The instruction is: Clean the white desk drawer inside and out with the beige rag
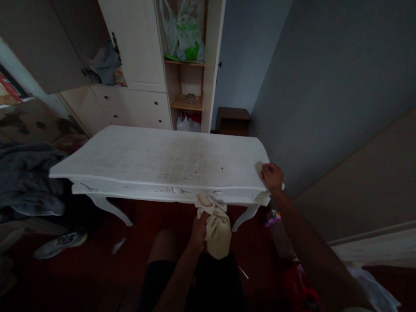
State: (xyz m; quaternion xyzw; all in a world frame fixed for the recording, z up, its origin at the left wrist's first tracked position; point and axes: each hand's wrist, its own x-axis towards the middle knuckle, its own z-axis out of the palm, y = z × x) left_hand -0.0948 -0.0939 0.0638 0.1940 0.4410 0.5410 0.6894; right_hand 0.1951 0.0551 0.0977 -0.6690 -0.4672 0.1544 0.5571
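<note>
Cloth, cream and bunched, is grasped in our left grip, most of it bulging out to the right of that hold, just before the near edge of the white worktop. Our right grip is curled into a fist at the worktop's right end.

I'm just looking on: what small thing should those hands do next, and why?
Probably raise the left hand and lay the cream cloth it grips on the dark smudge in the middle of the white tabletop. The bunched cloth is at the tabletop's near edge, and that patch looks dirtier than the surface around it.
</note>
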